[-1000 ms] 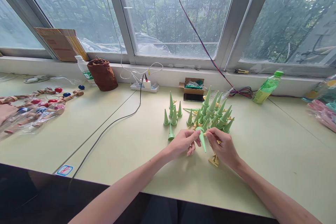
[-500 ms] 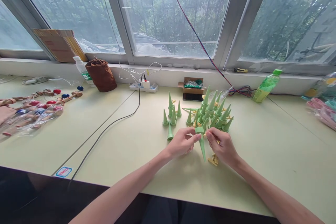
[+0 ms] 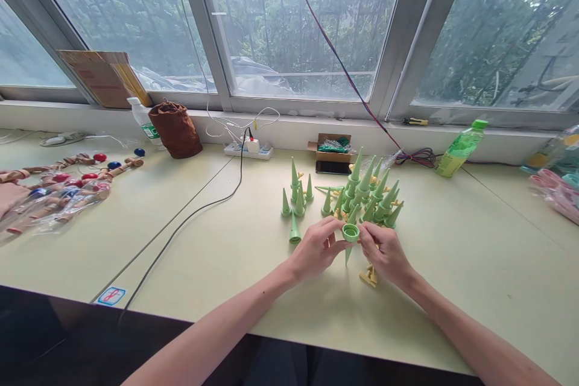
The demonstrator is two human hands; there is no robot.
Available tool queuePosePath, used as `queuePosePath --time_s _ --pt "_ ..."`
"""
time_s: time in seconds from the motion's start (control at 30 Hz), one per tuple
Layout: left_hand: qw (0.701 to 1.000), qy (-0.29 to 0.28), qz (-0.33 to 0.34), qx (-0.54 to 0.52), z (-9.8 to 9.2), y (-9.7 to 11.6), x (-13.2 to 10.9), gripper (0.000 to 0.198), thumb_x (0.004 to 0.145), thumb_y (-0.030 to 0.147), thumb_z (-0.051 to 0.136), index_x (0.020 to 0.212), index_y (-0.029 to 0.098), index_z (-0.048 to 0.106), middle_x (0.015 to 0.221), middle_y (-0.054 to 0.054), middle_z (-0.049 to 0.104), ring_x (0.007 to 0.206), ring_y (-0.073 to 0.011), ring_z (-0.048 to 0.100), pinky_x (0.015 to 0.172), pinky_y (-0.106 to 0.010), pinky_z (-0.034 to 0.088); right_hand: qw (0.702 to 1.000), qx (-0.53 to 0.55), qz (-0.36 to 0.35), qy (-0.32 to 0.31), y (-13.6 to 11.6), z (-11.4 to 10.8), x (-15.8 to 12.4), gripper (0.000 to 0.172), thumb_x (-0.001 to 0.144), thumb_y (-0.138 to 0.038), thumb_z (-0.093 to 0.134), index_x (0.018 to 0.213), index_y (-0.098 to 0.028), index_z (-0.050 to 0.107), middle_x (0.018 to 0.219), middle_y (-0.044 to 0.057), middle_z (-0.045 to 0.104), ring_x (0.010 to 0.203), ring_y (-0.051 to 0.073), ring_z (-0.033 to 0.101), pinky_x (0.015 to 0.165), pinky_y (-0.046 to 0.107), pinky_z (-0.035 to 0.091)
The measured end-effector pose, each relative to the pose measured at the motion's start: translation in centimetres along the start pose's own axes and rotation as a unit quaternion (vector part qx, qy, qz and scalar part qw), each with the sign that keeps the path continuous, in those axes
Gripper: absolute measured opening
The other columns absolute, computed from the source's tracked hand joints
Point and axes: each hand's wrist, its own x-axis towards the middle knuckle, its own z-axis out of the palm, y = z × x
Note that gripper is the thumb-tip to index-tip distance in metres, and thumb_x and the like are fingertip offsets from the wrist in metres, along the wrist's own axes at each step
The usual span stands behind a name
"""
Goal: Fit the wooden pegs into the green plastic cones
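Note:
A green plastic cone [image 3: 350,233] is tilted point-down between my hands, its hollow round base turned up toward me. My left hand [image 3: 319,247] is closed on its side, thumb and fingers at the base rim. At the opposite side of the rim, my right hand [image 3: 384,248] is pinched; whatever lies between its fingertips is hidden. Small yellow plastic pieces [image 3: 368,277] lie on the table just below the right hand. Behind both hands many green cones [image 3: 362,190] stand crowded together with yellow bits among them. A smaller group of cones [image 3: 298,202] is to the left.
Along the window wall stand a small cardboard box [image 3: 333,143], a dark phone-like slab [image 3: 332,167], a power strip [image 3: 248,149], a brown pouch [image 3: 175,129] and a green bottle [image 3: 461,148]. A black cable [image 3: 199,208] crosses the table. Bagged wooden toys [image 3: 67,193] lie far left.
The held cone has tipped so that its open base now faces me, where its side showed before. Both hands stay at its rim with little movement.

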Motion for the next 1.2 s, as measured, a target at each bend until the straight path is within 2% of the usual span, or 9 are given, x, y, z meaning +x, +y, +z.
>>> queuePosePath --time_s 0.23,0.33,0.4,0.5,0.63,0.73,0.87,0.93,1.2 --pt "1.0 0.017 -0.013 0.018 0.2 0.1 0.1 0.025 0.094 0.04 0.058 0.104 0.017 0.063 0.096 -0.006 0.06 0.064 -0.0092 0.052 0.058 -0.022 0.047 1.0 0.018 0.012 0.023 0.1 0.2 -0.1 0.042 0.101 -0.042 0.043 0.065 -0.021 0.042 0.049 -0.005 0.04 0.042 0.01 0.036 0.042 0.023 0.032" --pt "0.998 0.037 -0.057 0.005 0.2 0.1 0.1 0.027 0.091 0.041 0.062 0.104 0.017 0.06 0.094 -0.004 0.06 0.057 -0.0067 0.046 0.052 -0.02 0.042 0.999 0.022 0.005 0.035 0.0 0.2 -0.2 0.039 0.102 -0.042 0.043 0.069 -0.02 0.047 0.05 -0.005 0.041 0.042 0.01 0.036 0.042 0.023 0.032" --pt "0.995 0.04 -0.092 -0.018 0.2 0.0 0.1 0.03 0.087 0.044 0.066 0.097 0.017 0.06 0.088 -0.002 0.059 0.053 -0.0055 0.041 0.048 -0.019 0.037 0.998 0.014 -0.009 0.053 -0.1 0.1 -0.2 0.037 0.102 -0.042 0.043 0.073 -0.02 0.051 0.052 -0.005 0.042 0.043 0.01 0.037 0.042 0.023 0.033" --pt "0.986 0.005 -0.143 -0.081 0.1 0.0 0.3 0.038 0.086 0.053 0.063 0.083 0.015 0.061 0.076 -0.001 0.058 0.052 -0.0062 0.043 0.046 -0.019 0.035 0.997 -0.004 -0.027 0.078 -0.3 0.0 -0.2 0.035 0.101 -0.042 0.044 0.076 -0.019 0.054 0.053 -0.004 0.044 0.043 0.01 0.039 0.043 0.023 0.035" --pt "0.942 -0.053 -0.245 -0.223 -0.1 0.2 0.6 0.058 0.088 0.068 0.048 0.078 0.012 0.062 0.069 -0.002 0.058 0.044 -0.0069 0.046 0.04 -0.02 0.036 0.996 -0.015 -0.037 0.078 -0.5 -0.2 -0.1 0.034 0.101 -0.041 0.045 0.077 -0.019 0.056 0.053 -0.004 0.046 0.043 0.01 0.042 0.043 0.023 0.036" --pt "0.904 -0.098 -0.289 -0.301 -0.5 0.5 0.8 0.069 0.088 0.075 0.038 0.08 0.011 0.063 0.072 -0.005 0.061 0.046 -0.0085 0.049 0.04 -0.021 0.036 0.996 -0.028 -0.051 0.06 -0.7 -0.2 0.0 0.033 0.1 -0.038 0.045 0.076 -0.019 0.057 0.054 -0.003 0.048 0.044 0.011 0.043 0.044 0.023 0.037" --pt "0.891 -0.133 -0.289 -0.324 -0.8 0.7 0.8 0.069 0.086 0.076 0.042 0.079 0.01 0.063 0.074 -0.005 0.062 0.044 -0.0075 0.05 0.041 -0.022 0.037 0.996 -0.035 -0.065 0.04 -0.9 -0.2 0.2 0.03 0.1 -0.034 0.047 0.076 -0.019 0.057 0.054 -0.003 0.05 0.044 0.01 0.043 0.044 0.023 0.036" --pt "0.892 -0.131 -0.285 -0.324 -0.8 0.7 0.7 0.066 0.085 0.075 0.046 0.076 0.011 0.061 0.075 -0.006 0.063 0.043 -0.0065 0.049 0.042 -0.022 0.037 0.997 -0.034 -0.063 0.036 -0.9 -0.2 0.2 0.03 0.1 -0.034 0.047 0.076 -0.02 0.057 0.054 -0.003 0.049 0.044 0.01 0.042 0.044 0.023 0.036" --pt "0.905 -0.12 -0.242 -0.328 -0.9 0.5 0.6 0.052 0.085 0.065 0.058 0.086 0.013 0.057 0.081 -0.004 0.062 0.045 -0.0053 0.05 0.041 -0.02 0.035 0.997 -0.043 -0.065 0.025 -0.5 -0.2 0.1 0.027 0.1 -0.033 0.047 0.078 -0.019 0.055 0.055 -0.004 0.046 0.045 0.01 0.04 0.045 0.023 0.034"
